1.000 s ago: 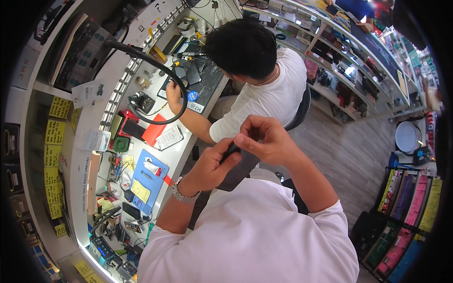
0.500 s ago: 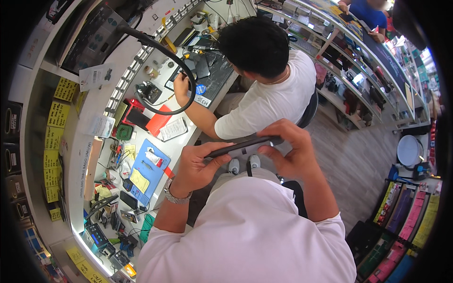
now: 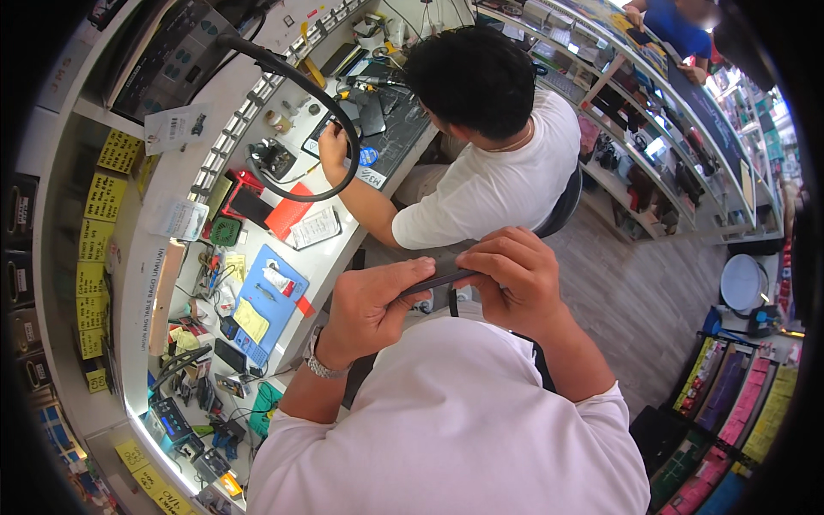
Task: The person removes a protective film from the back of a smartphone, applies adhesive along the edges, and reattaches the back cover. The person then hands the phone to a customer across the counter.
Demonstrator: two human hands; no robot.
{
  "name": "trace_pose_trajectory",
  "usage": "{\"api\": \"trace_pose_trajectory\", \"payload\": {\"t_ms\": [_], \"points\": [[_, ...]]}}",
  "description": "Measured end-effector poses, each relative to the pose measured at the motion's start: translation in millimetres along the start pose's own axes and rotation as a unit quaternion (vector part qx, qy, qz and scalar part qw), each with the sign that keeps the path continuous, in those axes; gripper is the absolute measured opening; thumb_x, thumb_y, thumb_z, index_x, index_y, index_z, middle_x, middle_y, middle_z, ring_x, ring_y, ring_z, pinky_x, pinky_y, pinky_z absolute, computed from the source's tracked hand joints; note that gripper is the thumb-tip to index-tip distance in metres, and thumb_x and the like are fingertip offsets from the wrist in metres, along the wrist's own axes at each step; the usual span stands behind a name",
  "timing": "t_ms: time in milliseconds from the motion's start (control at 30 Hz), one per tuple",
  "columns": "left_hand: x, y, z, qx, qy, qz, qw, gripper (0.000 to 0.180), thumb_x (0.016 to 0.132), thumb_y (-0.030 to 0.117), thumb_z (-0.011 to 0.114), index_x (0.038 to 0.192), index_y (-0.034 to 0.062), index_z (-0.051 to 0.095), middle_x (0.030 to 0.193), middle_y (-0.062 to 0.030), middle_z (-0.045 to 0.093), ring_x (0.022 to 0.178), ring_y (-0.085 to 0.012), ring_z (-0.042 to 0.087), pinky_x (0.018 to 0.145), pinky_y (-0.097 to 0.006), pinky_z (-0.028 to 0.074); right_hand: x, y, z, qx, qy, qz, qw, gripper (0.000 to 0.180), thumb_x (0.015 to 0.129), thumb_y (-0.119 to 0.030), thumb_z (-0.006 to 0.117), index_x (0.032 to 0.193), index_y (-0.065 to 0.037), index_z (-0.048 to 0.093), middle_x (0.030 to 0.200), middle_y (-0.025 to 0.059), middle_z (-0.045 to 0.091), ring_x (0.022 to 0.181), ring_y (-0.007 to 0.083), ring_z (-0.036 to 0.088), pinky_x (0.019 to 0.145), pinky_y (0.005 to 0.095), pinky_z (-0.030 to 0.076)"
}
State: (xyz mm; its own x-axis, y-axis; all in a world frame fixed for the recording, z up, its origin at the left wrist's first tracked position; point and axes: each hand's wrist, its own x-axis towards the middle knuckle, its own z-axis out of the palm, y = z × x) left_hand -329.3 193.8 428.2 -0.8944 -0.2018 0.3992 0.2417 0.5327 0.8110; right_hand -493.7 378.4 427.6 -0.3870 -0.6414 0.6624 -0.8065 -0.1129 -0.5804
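A thin dark phone (image 3: 445, 269) is held up in front of my chest, between both hands. My left hand (image 3: 369, 305) grips its left end, thumb lying along the upper face. On the right end, my right hand (image 3: 513, 276) has its fingers bent over the upper face and edge. The phone is tilted, and I see mostly its dark face and long edge. Both hands cover much of it, and its far side is hidden. A metal watch (image 3: 323, 356) is on my left wrist.
A seated co-worker in a white shirt (image 3: 493, 184) is just ahead, reaching to the workbench. On the bench at left lie a blue mat (image 3: 276, 296), a red case (image 3: 287, 215), a black ring on a bent arm (image 3: 354, 142) and cluttered tools. Shelving (image 3: 592, 94) stands at back right.
My hands have come closer together, the right one sliding leftward along the phone with its fingers now folded over it. The phone has turned so that more of its dark face shows.
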Motion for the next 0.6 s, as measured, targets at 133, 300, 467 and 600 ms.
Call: {"api": "trace_pose_trajectory", "payload": {"t_ms": [133,300,467,600], "points": [[1,0,0,0.021,-0.001,0.038,0.999,0.048,0.076,-0.019,0.075,0.122,-0.0041,0.076,0.116,-0.0214,0.081,0.105,-0.0341,0.081,0.085,-0.037,0.069,1,-2,-3,0.005,-0.018,0.003,1.0,0.03,0.071,0.003,0.085,0.095,-0.01,0.074,0.086,0.0001,0.071,0.078,0.0213,0.069,0.066,0.0356,0.047],[1,-3,1,0.026,0.003,0.036,0.999,0.047,0.076,-0.017,0.077,0.121,-0.0036,0.076,0.115,-0.0211,0.081,0.105,-0.0349,0.081,0.085,-0.037,0.069,1,-4,0,-0.019,-0.026,0.01,0.999,0.033,0.07,0.005,0.084,0.096,-0.012,0.072,0.088,-0.0009,0.072,0.082,0.0206,0.07,0.069,0.0367,0.046],[1,-6,1,0.027,0.022,0.03,0.999,0.042,0.079,-0.012,0.081,0.12,-0.0024,0.076,0.113,-0.0198,0.082,0.101,-0.0341,0.082,0.084,-0.036,0.068,0,-2,7,-0.016,-0.007,0.02,1.0,0.035,0.068,0.006,0.083,0.095,-0.012,0.071,0.089,-0.0007,0.072,0.084,0.0208,0.071,0.07,0.0373,0.045],[16,3,3,0.05,0.047,0.042,0.997,0.035,0.082,-0.008,0.084,0.116,-0.001,0.078,0.111,-0.0188,0.083,0.096,-0.0316,0.083,0.08,-0.035,0.067,1,2,9,-0.01,-0.012,0.013,1.0,0.032,0.07,0.003,0.085,0.095,-0.01,0.071,0.089,0.001,0.072,0.084,0.0226,0.07,0.071,0.0378,0.045]]}}
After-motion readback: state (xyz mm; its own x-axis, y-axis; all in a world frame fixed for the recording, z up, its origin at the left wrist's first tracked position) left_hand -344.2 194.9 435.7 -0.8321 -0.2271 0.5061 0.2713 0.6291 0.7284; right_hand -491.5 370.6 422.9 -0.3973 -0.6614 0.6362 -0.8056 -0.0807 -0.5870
